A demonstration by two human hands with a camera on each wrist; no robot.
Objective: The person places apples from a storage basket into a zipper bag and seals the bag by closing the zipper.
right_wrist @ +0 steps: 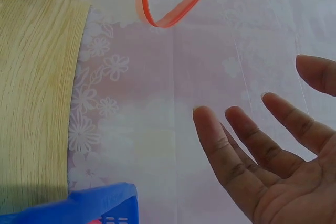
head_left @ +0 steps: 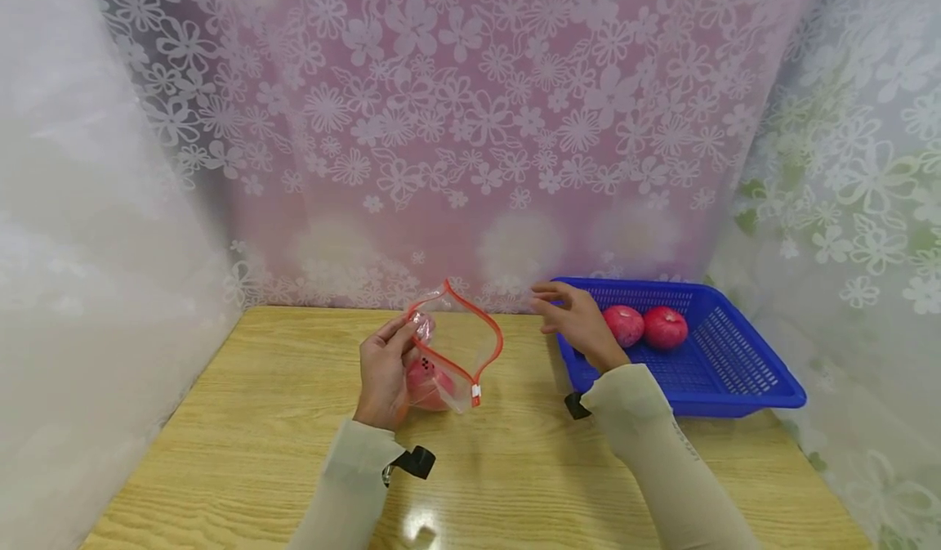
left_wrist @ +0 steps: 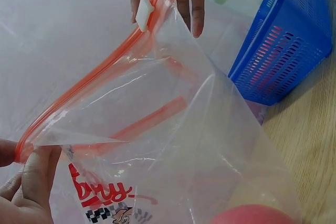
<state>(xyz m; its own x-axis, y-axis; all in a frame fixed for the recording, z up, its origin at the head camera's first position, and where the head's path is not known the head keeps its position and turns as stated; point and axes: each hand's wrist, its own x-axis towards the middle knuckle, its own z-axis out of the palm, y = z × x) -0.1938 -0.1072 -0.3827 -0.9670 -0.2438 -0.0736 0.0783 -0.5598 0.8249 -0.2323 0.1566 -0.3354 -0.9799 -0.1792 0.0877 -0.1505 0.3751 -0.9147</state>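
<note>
bag (left_wrist: pixel 163 129) left of blue basket (head_left: pixel 706 404), red fruit (head_left: pixel 430 385) inside | left hand (head_left: pixel 384 372) pinches rim (head_left: pixel 500 342) | right hand (head_left: pixel 577 325) loosely spread, empty | advice: steady rim, wide gape

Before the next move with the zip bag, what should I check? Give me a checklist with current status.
1. Left hand has the slider bag: ok, it pinches the orange zip edge.
2. Bag mouth open: ok, it gapes in the head view.
3. White slider out of the way: ok, near one end of the zip.
4. Right hand free: ok, holding nothing, beside the blue plastic basket.
5. Red fruits in the basket: ok, two visible.
6. Fruit count in the bag: cannot tell, at least one red fruit shows through the film.
</note>
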